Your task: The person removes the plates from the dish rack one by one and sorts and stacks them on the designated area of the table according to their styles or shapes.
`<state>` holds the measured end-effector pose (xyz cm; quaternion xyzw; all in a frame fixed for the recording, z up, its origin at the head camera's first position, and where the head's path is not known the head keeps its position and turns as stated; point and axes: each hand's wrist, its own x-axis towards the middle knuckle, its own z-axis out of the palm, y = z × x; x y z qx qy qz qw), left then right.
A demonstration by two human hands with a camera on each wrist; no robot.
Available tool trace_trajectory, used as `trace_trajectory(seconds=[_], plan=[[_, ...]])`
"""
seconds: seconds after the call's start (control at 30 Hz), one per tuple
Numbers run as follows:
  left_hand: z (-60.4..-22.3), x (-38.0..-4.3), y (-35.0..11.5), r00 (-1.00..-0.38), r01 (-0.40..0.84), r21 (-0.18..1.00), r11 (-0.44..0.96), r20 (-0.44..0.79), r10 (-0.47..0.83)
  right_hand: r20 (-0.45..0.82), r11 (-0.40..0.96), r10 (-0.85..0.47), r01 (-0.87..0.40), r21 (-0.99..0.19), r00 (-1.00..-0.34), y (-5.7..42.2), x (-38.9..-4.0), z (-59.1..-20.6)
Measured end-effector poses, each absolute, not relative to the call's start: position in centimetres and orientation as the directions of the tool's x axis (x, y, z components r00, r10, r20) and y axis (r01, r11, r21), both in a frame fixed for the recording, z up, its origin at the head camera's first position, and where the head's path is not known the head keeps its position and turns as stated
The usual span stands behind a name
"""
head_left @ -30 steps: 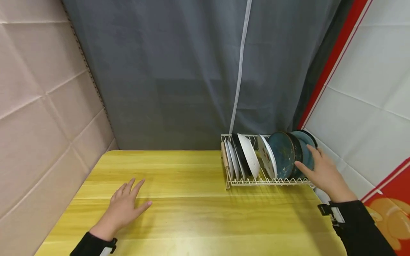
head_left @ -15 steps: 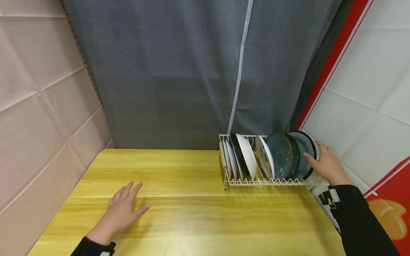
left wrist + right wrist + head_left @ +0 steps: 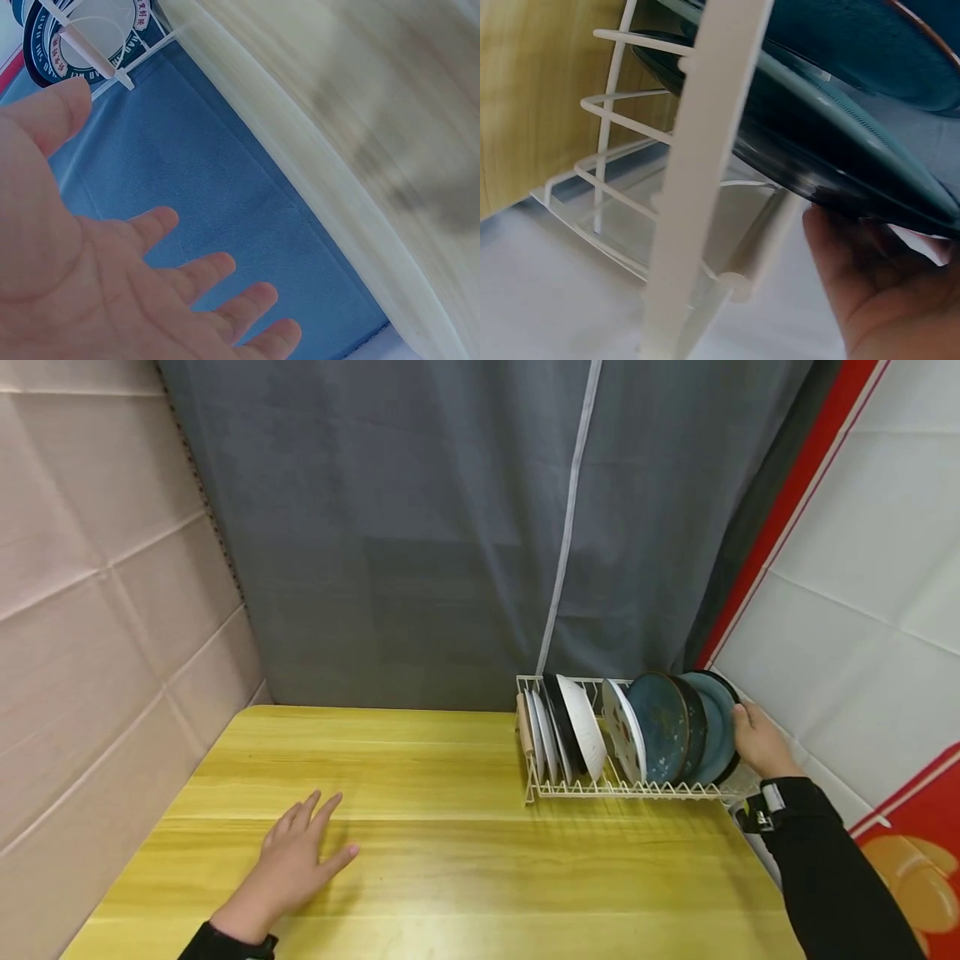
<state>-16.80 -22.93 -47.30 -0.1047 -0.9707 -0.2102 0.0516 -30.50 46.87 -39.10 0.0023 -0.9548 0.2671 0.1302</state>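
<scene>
In the head view a white wire dish rack [image 3: 630, 790] stands at the table's back right. Its right end holds a dark plate [image 3: 729, 770], whose black rim shows behind a teal plate [image 3: 718, 727]. My right hand [image 3: 767, 743] pinches the dark plate's right edge, thumb toward the front, other fingers mostly hidden behind. From the right wrist, the fingers meet the underside of the dark plate [image 3: 802, 169]. My left hand [image 3: 288, 864] hovers over the table with fingers spread and holds nothing; the left wrist view shows its palm.
Also in the rack are a teal bowl [image 3: 660, 727], a white patterned plate [image 3: 624, 731], a white bowl [image 3: 583, 727] and several plates at the left. A wooden table [image 3: 450, 860] spreads in front. A grey curtain [image 3: 412, 543] hangs behind; a white wall [image 3: 885, 568] stands close on the right.
My right hand has moved from in front of the teal plate around to the right edge of the dark plate and closed on it. The left hand stays nearly still.
</scene>
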Motion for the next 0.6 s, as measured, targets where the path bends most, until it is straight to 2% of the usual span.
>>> trace_trajectory(seconds=[0.13, 0.3, 0.4, 0.6], plan=[[-47.5, -16.5, -22.8, -0.972, 0.227, 0.391, 0.892, 0.152, 0.18, 0.311, 0.875, 0.051, -0.107, -0.472, -0.949, 47.2, -30.8, -39.4], [-48.4, -16.3, -22.5, -0.973, 0.23, 0.405, 0.885, 0.126, 0.196, 0.403, 0.928, 0.086, -0.074, -0.364, -0.911, 47.6, -30.9, -39.7], [-48.9, -16.3, -22.3, -0.976, 0.22, 0.417, 0.882, 0.104, 0.194, 0.49, 0.944, 0.139, -0.034, -0.328, -0.86, 47.5, -30.7, -39.9], [-48.9, -16.4, -22.3, -0.974, 0.221, 0.401, 0.889, 0.127, 0.185, 0.61, 0.936, 0.222, -0.009, -0.351, -0.761, 46.8, -30.8, -39.4]])
